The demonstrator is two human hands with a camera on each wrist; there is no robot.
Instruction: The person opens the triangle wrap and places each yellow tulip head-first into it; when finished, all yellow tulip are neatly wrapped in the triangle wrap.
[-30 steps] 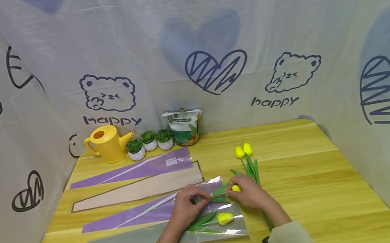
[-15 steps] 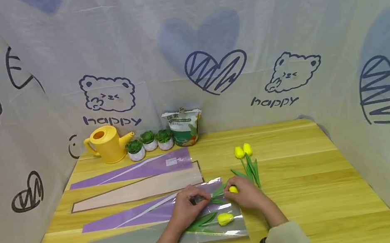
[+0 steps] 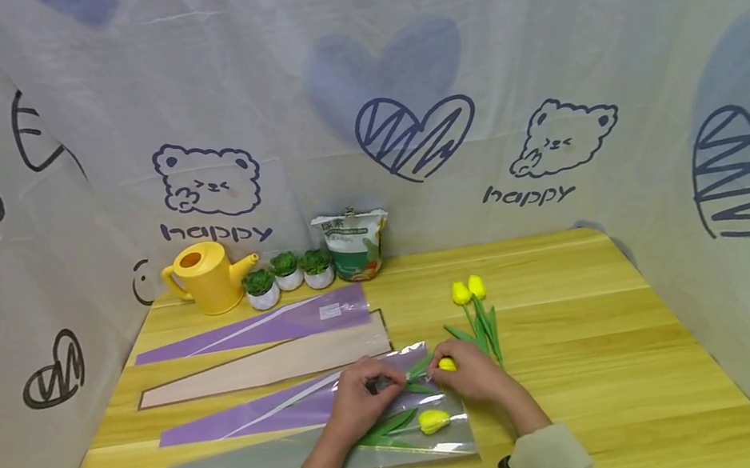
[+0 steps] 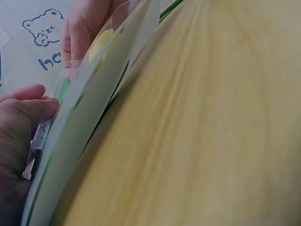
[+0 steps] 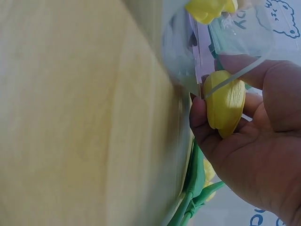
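Observation:
In the head view my left hand [image 3: 362,391] pinches the purple flower sleeve [image 3: 242,417] near its wide, clear end, where green leaves [image 3: 419,373] show. Beside it, my right hand [image 3: 469,367] holds a yellow tulip [image 5: 225,101] just below its bloom, fingertips and thumb around it. The sleeve's clear edge crosses that bloom in the right wrist view. Closest to me lies a grey sleeve [image 3: 235,465] with another yellow tulip [image 3: 434,421] inside. Two more yellow tulips [image 3: 480,315] lie beyond the right hand, their lower stems hidden by the forearm.
Farther back lie a beige sleeve [image 3: 263,362] with a dark border and another purple sleeve [image 3: 250,325]. A yellow watering can [image 3: 210,279], several small potted succulents [image 3: 287,271] and a green-and-white bag [image 3: 353,245] line the table's back edge, before a printed curtain [image 3: 299,116].
My right hand has shifted a little left with the tulip, bringing its bloom farther over the sleeve's open end. The left hand keeps its place.

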